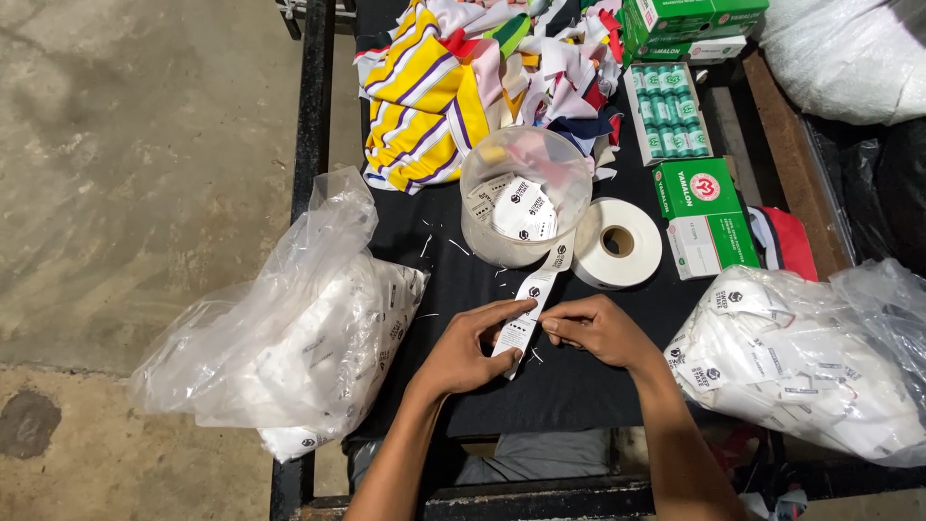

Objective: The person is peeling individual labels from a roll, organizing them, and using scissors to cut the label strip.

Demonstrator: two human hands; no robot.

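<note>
A strip of white printed labels (533, 294) runs from a clear plastic tub (526, 198) down to my hands on the black table (569, 386). My left hand (470, 349) pinches the strip's lower end from the left. From the right, my right hand (595, 329) grips the same strip with thumb and fingers. More curled white labels lie inside the tub.
A white tape roll (618, 242) lies right of the tub. Green boxes (706, 214) and a tray of green thread spools (667, 111) stand behind it. Clear bags of labels (299, 328) (810, 362) sit at both sides. Coloured fabric scraps (463, 77) are piled at the back.
</note>
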